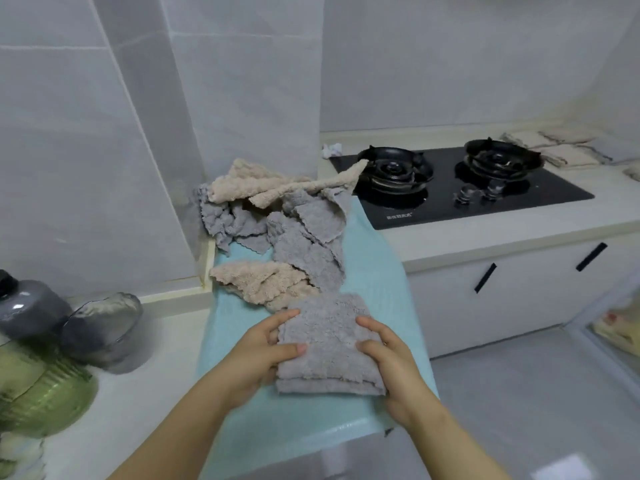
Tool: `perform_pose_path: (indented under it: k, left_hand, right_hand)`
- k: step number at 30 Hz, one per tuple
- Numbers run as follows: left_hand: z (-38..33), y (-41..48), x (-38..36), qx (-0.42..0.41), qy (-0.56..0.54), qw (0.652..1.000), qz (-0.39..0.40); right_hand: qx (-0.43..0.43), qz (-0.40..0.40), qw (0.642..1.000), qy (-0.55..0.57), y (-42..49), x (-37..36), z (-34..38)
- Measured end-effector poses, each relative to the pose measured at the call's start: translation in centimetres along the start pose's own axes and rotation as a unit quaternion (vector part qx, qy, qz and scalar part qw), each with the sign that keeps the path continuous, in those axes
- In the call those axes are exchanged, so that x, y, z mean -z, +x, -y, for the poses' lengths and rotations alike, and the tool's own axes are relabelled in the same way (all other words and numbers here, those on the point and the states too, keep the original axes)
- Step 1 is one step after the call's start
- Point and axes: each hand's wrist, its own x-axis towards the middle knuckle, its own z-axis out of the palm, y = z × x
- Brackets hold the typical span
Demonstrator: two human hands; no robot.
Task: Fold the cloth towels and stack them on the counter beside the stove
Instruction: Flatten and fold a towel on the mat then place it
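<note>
A folded grey towel (329, 344) lies on a light blue mat (374, 271) at the near end of the counter. My left hand (258, 355) grips its left edge, thumb on top and fingers at the side. My right hand (393, 362) grips its right edge the same way. Behind it lies a loose heap of unfolded towels: grey ones (304, 237) and beige ones (266, 282), one beige towel (277, 185) reaching toward the black stove (460, 188). Folded beige towels (561, 147) sit on the counter right of the stove.
A grey pot (31, 306), a glass lid (104, 327) and a green ribbed bowl (45, 386) stand on the counter at the left. A crumpled white scrap (331, 149) lies behind the stove. White cabinet doors with black handles (485, 277) are below.
</note>
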Motion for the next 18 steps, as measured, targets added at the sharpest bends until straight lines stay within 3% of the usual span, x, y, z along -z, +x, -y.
perform_pose_path:
  k: [5,9,18]
  left_hand:
    - [-2.4,4.7,-9.4,-0.037,0.018,0.997,0.06]
    - [-3.3,9.5,-18.4,-0.016,0.036,0.993,0.112]
    - [-4.6,18.6,-40.2,0.006,0.022,0.992,0.127]
  right_hand:
    - [0.021,-0.042,0.996,0.075,0.4,7.9,4.3]
    - [0.021,-0.062,0.993,0.095,1.0,16.3,7.9]
    - [0.032,-0.104,0.994,0.025,2.9,36.6,17.2]
